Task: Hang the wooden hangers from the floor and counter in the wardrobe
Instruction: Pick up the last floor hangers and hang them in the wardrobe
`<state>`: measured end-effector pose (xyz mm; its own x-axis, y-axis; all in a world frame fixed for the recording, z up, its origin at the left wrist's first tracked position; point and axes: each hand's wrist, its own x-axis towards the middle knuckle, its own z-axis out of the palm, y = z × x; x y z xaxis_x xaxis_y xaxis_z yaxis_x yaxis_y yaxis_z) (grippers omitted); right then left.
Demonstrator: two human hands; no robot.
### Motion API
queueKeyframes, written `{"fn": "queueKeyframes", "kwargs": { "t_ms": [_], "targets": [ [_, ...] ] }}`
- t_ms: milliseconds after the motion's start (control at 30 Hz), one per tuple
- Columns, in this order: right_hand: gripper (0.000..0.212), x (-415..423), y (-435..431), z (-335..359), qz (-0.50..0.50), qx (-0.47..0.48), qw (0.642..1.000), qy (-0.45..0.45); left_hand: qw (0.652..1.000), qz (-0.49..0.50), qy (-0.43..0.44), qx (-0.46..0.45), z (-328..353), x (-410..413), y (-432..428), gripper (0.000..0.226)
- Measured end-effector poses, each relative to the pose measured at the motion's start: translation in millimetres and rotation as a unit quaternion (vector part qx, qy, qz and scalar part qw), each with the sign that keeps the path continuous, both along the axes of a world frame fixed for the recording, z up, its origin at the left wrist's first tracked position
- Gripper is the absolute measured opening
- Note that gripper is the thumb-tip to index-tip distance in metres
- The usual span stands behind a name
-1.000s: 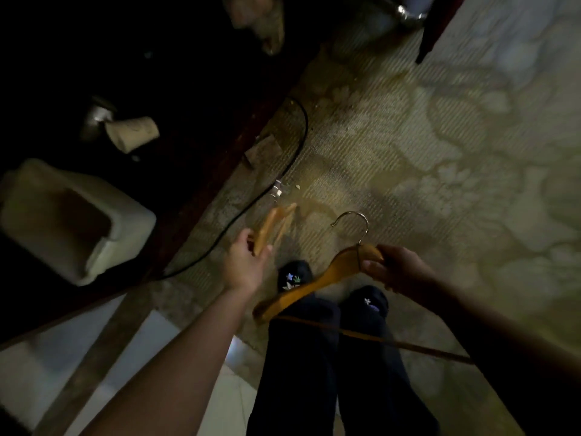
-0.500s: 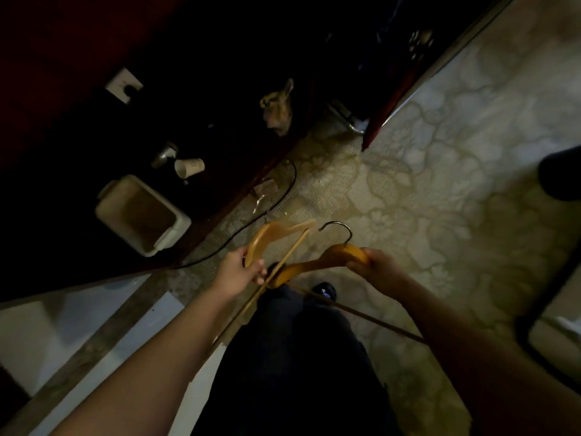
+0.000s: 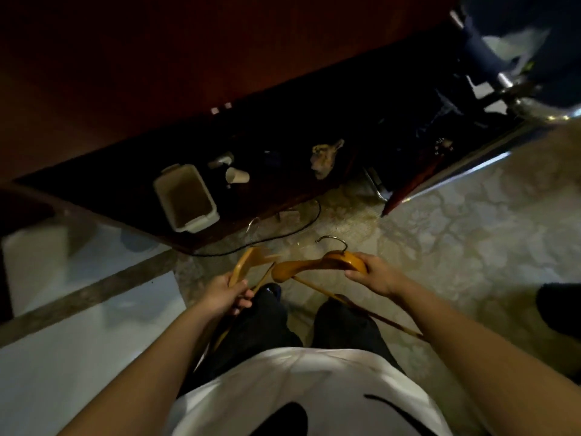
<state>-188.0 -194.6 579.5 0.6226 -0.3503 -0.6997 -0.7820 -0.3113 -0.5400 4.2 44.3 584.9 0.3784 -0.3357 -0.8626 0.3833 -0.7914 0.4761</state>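
Two wooden hangers are in my hands above the patterned carpet. My left hand [image 3: 227, 294] grips one wooden hanger [image 3: 248, 262] by its arm; its metal hook [image 3: 253, 225] points away toward the dark counter. My right hand [image 3: 375, 275] grips the second wooden hanger [image 3: 311, 265] at its curved top, just below its metal hook [image 3: 333, 240]. That hanger's thin lower bar [image 3: 361, 309] runs back under my right forearm. The two hangers nearly touch in the middle. The wardrobe opening [image 3: 440, 121] is dark at the upper right.
A dark wooden counter [image 3: 125, 184] holds a white bin [image 3: 185, 199], a paper cup [image 3: 237, 176] and a crumpled bag [image 3: 323, 158]. A black cable [image 3: 283, 234] lies on the carpet. White tiled floor [image 3: 78, 278] lies to the left. A dark object [image 3: 559, 309] sits at the right edge.
The view has risen and pulled back from the floor. Both hands lifted their hangers upward, and my left hand's hanger turned so that its hook points away.
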Motion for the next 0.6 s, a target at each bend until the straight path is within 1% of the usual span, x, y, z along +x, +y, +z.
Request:
{"fn": "queueKeyframes", "kwargs": {
  "t_ms": [100, 167, 200, 367, 433, 500, 533, 600],
  "targets": [
    [0.037, -8, -13, -5, 0.043, 0.018, 0.999, -0.011, 0.997, 0.062, -0.038, 0.011, -3, -30, 8, 0.008],
    [0.04, -14, -26, -6, 0.091, 0.018, 0.996, -0.015, 0.991, 0.122, -0.058, 0.02, -6, -62, 13, 0.012],
    [0.041, -15, -32, -8, 0.093, 0.014, 0.995, -0.017, 0.988, 0.135, -0.065, 0.028, -7, -74, 14, 0.015],
    [0.037, -32, -45, -13, 0.203, -0.009, 0.979, -0.032, 0.959, 0.255, -0.104, 0.071, -14, -174, 26, 0.029],
    [0.037, -31, -40, -12, 0.25, -0.018, 0.967, -0.035, 0.943, 0.297, -0.119, 0.09, -17, -217, 38, 0.024],
    [0.039, -27, -30, -11, 0.299, -0.018, 0.954, -0.031, 0.927, 0.337, -0.127, 0.109, -20, -256, 51, 0.014],
    [0.038, -24, -23, -11, 0.324, -0.018, 0.946, -0.03, 0.916, 0.36, -0.126, 0.123, -26, -275, 60, 0.011],
    [0.034, -19, -4, -10, 0.377, -0.018, 0.926, -0.028, 0.896, 0.407, -0.101, 0.143, -27, -309, 75, 0.012]
  ]
}}
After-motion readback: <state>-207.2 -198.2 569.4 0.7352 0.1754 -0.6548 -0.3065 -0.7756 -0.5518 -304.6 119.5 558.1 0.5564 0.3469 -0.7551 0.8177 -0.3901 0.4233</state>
